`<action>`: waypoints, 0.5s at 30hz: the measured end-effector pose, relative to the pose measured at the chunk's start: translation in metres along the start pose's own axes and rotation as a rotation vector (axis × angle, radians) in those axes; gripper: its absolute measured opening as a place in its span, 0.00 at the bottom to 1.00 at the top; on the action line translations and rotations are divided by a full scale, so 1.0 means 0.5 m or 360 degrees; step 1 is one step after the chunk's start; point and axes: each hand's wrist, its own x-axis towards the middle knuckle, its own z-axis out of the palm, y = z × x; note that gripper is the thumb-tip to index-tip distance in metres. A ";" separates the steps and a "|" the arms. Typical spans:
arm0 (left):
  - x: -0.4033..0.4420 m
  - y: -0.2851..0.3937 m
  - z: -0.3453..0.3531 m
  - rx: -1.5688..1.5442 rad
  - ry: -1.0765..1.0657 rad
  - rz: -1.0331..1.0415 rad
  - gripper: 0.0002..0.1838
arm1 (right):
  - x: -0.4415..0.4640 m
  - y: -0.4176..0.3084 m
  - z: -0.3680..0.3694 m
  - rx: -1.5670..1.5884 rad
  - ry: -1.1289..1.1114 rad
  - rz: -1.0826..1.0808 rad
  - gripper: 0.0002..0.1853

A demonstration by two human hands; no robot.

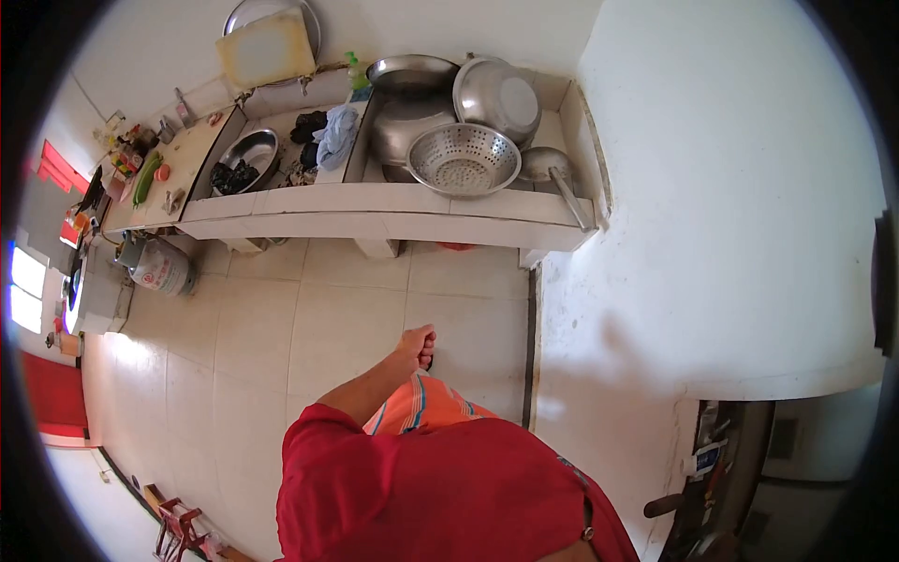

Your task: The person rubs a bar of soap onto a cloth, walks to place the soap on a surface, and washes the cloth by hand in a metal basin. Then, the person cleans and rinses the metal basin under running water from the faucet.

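Note:
My left hand [419,346] hangs in front of my body, above the tiled floor and just over the striped orange cloth [421,403] at my waist. Its fingers are curled into a loose fist, and nothing shows in them. My right hand is out of view. Ahead, beyond my reach, runs a tiled sink counter [375,225]. On it are a metal colander [464,161], a large metal basin [498,98] tipped on its side, and a long-handled ladle [562,183] whose handle hangs over the front edge.
A gas cylinder [159,267] stands on the floor at left. Farther left, a cutting surface [192,155] holds a green vegetable [147,178]. The sink holds a metal bowl [257,155]; a blue cloth [337,136] lies beside it. A white wall [712,234] bounds the right.

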 end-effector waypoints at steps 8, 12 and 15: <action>0.007 -0.025 0.020 0.0043 -0.0070 -0.0032 0.14 | -0.011 -0.004 -0.020 0.0625 0.0303 0.0234 0.07; 0.007 -0.040 0.013 0.0048 -0.0091 -0.0035 0.14 | 0.000 -0.004 -0.040 0.1010 0.0505 0.0303 0.08; -0.001 -0.036 0.007 0.0019 -0.0081 -0.0048 0.15 | 0.021 -0.007 -0.077 0.1324 0.0696 0.0317 0.09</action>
